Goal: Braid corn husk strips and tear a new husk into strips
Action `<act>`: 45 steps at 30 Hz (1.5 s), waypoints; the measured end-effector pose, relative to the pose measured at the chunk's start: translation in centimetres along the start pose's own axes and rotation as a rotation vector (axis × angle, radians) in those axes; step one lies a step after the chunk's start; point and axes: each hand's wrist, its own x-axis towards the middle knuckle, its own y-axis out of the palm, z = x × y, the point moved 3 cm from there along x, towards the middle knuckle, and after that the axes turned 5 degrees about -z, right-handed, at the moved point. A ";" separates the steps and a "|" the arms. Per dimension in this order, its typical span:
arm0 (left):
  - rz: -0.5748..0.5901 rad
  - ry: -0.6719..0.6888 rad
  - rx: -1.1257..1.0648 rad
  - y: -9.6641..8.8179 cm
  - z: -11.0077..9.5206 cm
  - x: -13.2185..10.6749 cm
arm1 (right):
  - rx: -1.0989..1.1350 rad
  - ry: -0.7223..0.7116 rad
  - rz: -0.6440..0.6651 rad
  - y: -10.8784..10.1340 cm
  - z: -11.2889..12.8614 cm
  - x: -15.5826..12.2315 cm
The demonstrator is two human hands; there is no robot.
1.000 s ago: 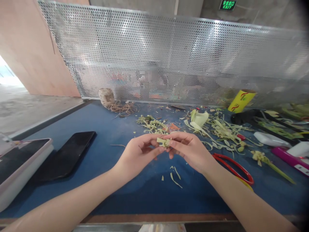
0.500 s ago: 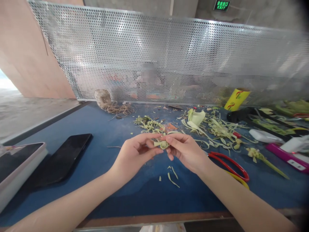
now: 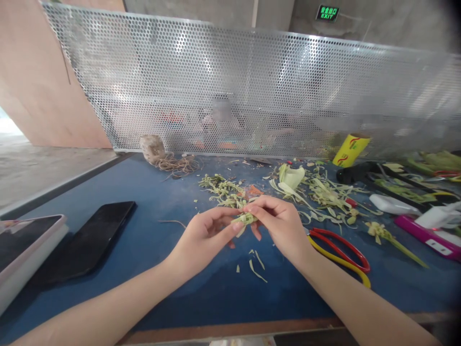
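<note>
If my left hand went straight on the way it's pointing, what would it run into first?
Besides the green strip in its grip, your left hand would likely meet your right hand first, which lies just ahead. Exact depth is hard to judge here.

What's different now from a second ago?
The green leaf piece turned between the left hand and right hand, one end now pointing toward the person; both keep hold. The right arm shifted slightly left, uncovering more of the scissors. The black phone and string stayed put.
</note>
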 end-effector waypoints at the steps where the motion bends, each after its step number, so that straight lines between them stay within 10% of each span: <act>1: -0.017 0.005 -0.007 -0.1 0.0 0.1 | -0.034 -0.024 0.005 0.1 0.2 -0.1; 12: -0.176 0.083 0.115 -1.2 -0.8 0.0 | -0.172 -0.029 -0.184 -0.4 0.6 -0.3; 28: -0.040 -0.088 -0.103 0.0 0.1 0.3 | 0.081 0.033 -0.223 -0.4 -0.8 0.0; 36: 0.052 -0.063 -0.045 0.2 0.5 0.2 | 0.007 0.016 -0.067 -0.4 -0.5 0.4; 45: -0.132 0.055 0.119 -1.2 0.0 0.5 | 0.117 0.060 0.073 -0.4 -0.3 0.6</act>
